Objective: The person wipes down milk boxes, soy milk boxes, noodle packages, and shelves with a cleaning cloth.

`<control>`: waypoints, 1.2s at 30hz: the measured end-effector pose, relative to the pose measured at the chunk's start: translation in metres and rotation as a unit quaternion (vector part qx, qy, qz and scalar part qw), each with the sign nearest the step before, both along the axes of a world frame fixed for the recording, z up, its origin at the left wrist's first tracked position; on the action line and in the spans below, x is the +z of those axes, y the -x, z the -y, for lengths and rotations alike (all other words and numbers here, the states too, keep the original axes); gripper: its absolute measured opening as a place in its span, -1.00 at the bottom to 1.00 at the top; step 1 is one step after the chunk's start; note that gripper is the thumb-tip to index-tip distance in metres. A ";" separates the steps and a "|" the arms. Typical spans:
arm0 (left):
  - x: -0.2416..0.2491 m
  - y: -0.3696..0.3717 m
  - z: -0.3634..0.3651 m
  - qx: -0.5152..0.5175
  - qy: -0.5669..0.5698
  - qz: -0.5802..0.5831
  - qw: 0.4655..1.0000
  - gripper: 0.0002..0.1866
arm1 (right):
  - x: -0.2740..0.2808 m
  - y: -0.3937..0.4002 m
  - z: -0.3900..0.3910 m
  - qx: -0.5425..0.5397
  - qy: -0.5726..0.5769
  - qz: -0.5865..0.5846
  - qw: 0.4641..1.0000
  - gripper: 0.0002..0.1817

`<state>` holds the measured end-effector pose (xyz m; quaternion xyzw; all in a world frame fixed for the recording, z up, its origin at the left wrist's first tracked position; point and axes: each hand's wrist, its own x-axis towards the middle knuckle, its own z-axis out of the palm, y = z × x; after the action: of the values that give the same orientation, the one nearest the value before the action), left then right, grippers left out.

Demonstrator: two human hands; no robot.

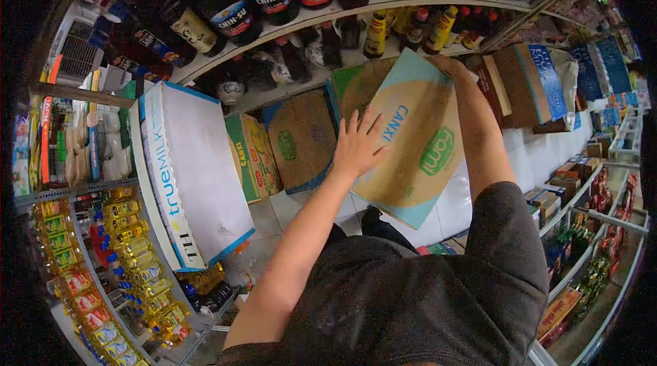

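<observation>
Left of the hands a white truemilk carton [198, 174] leaned on the shelving, then a green Canxi box [252, 157]. Left hand [357, 144] lay flat, fingers spread, on the near face of the tilted Canxi carton [410, 140]. Right hand [448, 65] reached over its far top edge; whether that grip was closed could not be told. Carton's long axis ran far-to-near, between both hands, above the floor tiles [540, 154].

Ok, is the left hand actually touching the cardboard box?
Touching. The head view shows the left hand pressed flat, fingers spread, against the face of the cardboard box.
</observation>
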<state>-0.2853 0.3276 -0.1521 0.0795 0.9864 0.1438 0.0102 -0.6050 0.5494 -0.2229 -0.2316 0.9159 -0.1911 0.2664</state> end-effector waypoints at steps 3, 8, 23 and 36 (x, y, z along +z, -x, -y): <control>0.003 -0.001 0.000 -0.004 -0.002 -0.006 1.000 -0.24 | -0.005 -0.022 -0.050 -0.082 0.063 0.063 0.993 -0.51; 0.002 -0.001 0.000 -0.009 0.008 0.007 1.000 -0.26 | -0.012 -0.059 -0.123 -0.218 0.168 0.121 0.954 -0.50; -0.003 -0.002 0.000 -0.028 0.007 -0.043 0.999 -0.28 | -0.041 -0.275 -0.066 -0.494 0.552 -0.063 0.668 -0.54; -0.001 -0.007 0.001 -0.035 -0.008 -0.060 0.998 -0.31 | -0.041 -0.467 0.005 -0.659 0.504 0.158 0.535 -0.57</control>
<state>-0.2784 0.3265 -0.1535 0.1224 0.9806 0.1464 -0.0443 -0.1379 0.5444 -0.2639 0.3760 0.5044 -0.7760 0.0445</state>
